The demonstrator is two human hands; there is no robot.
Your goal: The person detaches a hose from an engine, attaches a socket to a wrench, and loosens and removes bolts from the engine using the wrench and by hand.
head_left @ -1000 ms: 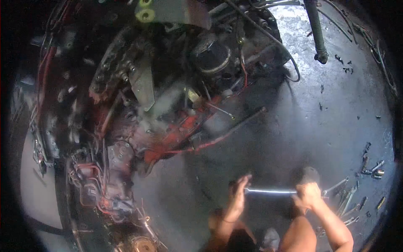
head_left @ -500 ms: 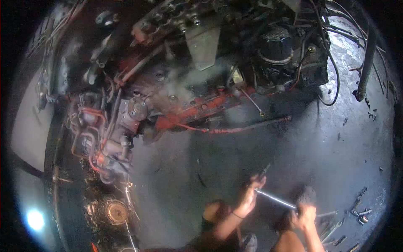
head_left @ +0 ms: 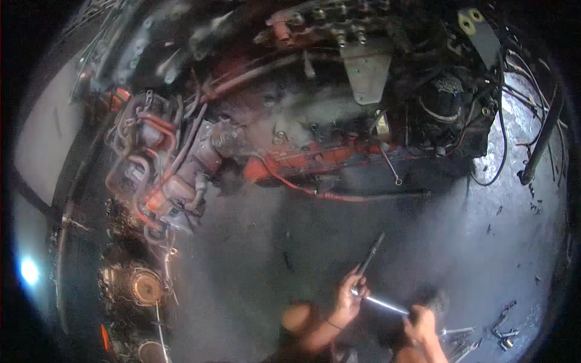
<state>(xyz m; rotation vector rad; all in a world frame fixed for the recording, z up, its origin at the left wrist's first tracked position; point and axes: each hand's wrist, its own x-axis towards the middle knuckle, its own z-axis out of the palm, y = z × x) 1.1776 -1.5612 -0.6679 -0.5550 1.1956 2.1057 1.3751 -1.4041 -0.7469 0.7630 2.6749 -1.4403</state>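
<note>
My left hand point(head_left: 347, 297) is closed around a thin dark rod point(head_left: 373, 251), which points up and away from the fingers. A shiny silver bar point(head_left: 387, 305) runs from the fingers of my left hand down to my right hand point(head_left: 422, 324). The bar's end at my left hand looks rounded. My right hand is wrapped round the other end of the bar, whose tip is hidden in the fist. Both hands are low in the head view, over the dark floor between my knees. Whether the rod and bar are joined, I cannot tell.
A large greasy engine point(head_left: 302, 130) with a red lower edge spans the top. A loose wrench-like rod point(head_left: 391, 164) and a hose point(head_left: 375, 196) hang below it. Metal pipework point(head_left: 154, 163) is at left. Wrenches point(head_left: 469, 349) and sockets point(head_left: 506, 343) lie on the floor at right.
The view has shifted, so the engine sits further right and lower. My hands have moved slightly left and down in view, and the dark rod shows more clearly.
</note>
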